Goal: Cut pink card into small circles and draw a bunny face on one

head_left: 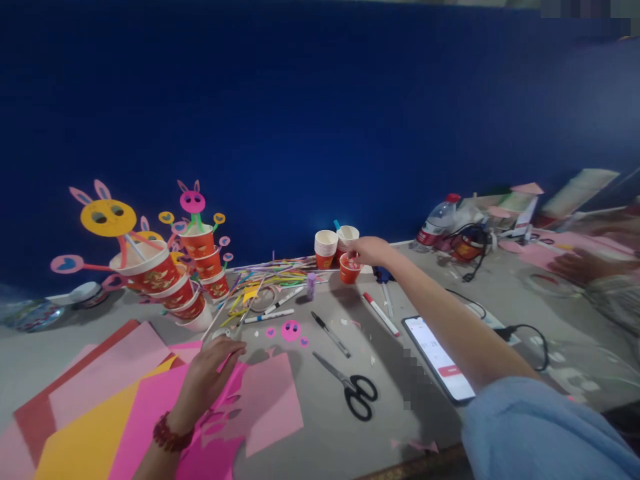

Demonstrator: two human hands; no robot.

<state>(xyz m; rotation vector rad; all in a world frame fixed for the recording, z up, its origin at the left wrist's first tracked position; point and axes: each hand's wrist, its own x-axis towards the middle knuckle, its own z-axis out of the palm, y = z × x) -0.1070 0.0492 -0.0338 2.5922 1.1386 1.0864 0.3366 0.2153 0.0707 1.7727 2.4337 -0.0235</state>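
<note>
My right hand reaches to the back of the table, its bent fingertips at the mouth of a small red paper cup with pinkish bits inside. What the fingertips pinch, if anything, is too small to tell. My left hand is over pink paper, fingers extended and no object visible in them. Beyond its fingers lie a pink paper face with eyes and small pink ovals with blue hearts. Black-handled scissors and a pen rest between my hands.
Decorated stacked-cup figures stand at left behind coloured sheets. Pipe cleaners, a purple glue stick and cup stacks line the back. A phone lies under my right forearm. At right are a bottle and another person's hand.
</note>
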